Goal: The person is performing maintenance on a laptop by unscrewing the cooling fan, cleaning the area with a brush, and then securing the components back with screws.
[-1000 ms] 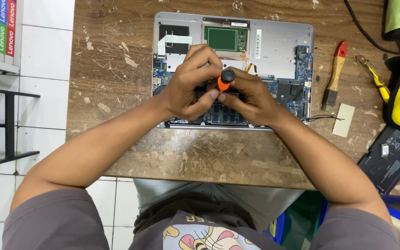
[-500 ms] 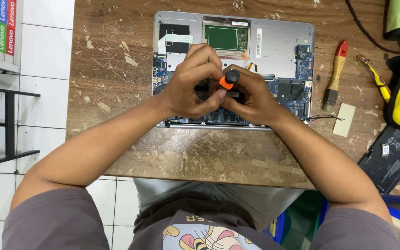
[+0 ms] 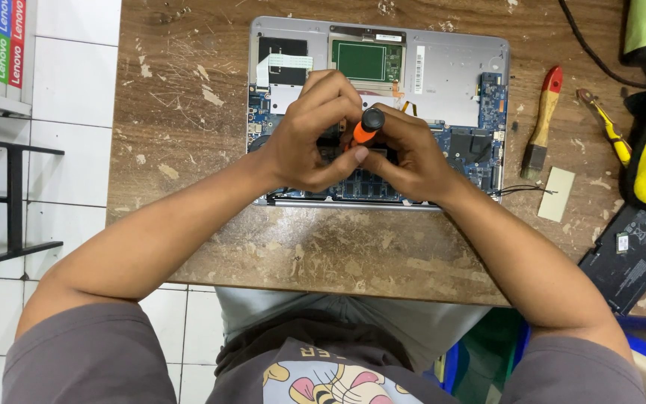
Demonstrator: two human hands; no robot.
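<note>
Here, the left hand (image 3: 309, 138) and right hand (image 3: 405, 153) both grasp an orange-and-black screwdriver (image 3: 366, 126), fingers curled around it, upright over the opened laptop (image 3: 443, 75) on the worn wooden table (image 3: 188, 90).

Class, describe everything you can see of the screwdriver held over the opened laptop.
The screwdriver has an orange handle with a black round cap, seemingly plastic. It stands near upright, cap toward the camera; its shaft and tip are hidden by fingers. The left hand and right hand both grip it, above the laptop's exposed circuit board.
</note>
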